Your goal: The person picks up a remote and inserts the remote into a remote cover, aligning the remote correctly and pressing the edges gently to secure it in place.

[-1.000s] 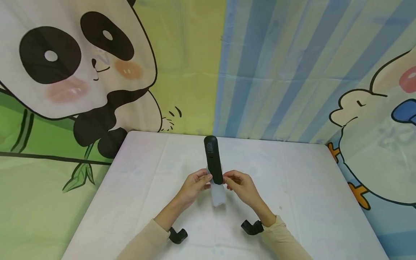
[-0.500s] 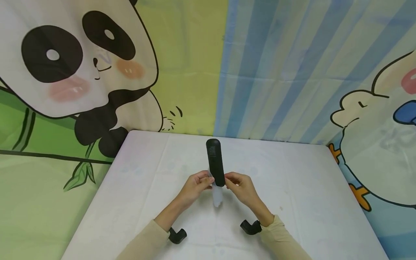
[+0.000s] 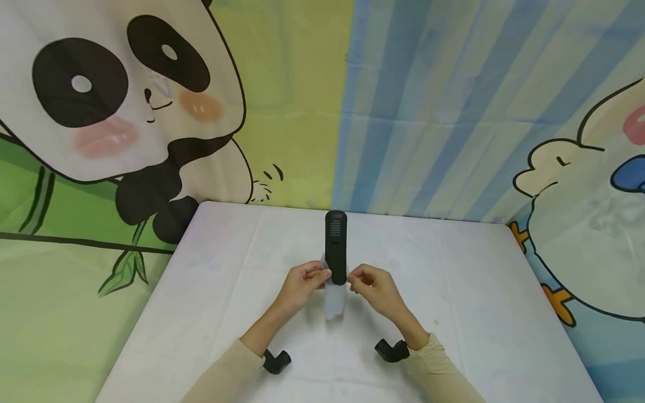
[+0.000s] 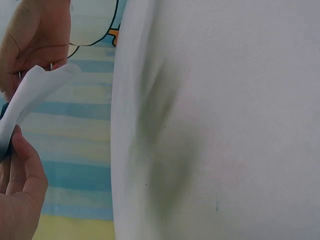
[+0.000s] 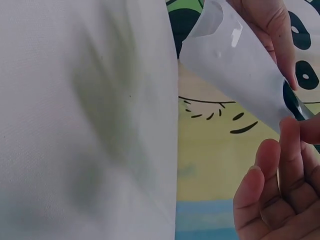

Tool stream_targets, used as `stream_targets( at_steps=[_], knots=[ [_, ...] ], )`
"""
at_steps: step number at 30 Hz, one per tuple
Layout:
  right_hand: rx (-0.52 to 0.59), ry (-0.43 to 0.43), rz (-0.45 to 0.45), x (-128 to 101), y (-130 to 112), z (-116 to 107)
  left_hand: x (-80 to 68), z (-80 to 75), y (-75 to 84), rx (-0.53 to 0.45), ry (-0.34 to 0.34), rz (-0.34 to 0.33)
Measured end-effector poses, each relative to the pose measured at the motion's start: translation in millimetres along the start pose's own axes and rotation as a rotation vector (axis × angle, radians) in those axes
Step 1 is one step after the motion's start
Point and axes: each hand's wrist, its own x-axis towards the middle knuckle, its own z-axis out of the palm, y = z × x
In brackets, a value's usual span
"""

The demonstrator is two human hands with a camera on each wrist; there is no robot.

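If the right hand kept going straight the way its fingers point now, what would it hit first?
Probably the black remote: the right hand points inward at its lower end, fingertips already at it and the translucent sleeve. Beyond that lies the left hand. Depth is hard to judge.

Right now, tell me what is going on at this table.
A person holds a long black plastic remote-like device upright over the white table. The left hand and the right hand pinch it at its lower end, where a thin translucent plastic sleeve hangs. The wrist views show fingers on both sides of that film.
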Motion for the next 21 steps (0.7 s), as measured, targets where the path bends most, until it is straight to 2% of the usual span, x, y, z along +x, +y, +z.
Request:
stream_targets(
  at_steps=[6, 10, 17, 21],
  knots=[
    [0.053, -0.045, 0.035, 1.8, -1.8, -3.8, -0.2, -0.7, -0.8, 0.065, 0.031, 0.035],
    [0.102, -0.053, 0.061, 3.0, -3.0, -5.2, -1.3, -0.9, 1.0, 0.107, 0.022, 0.054],
    [0.116, -0.105, 0.069, 3.5, -3.0, -10.4, -4.5, -0.8, 5.0, 0.086, -0.057, 0.015],
    [0.095, -0.061, 0.017, 11.5, -4.7, -22.2, -5.6, 0.3, 4.4, 0.066, -0.05, -0.022]
  ],
)
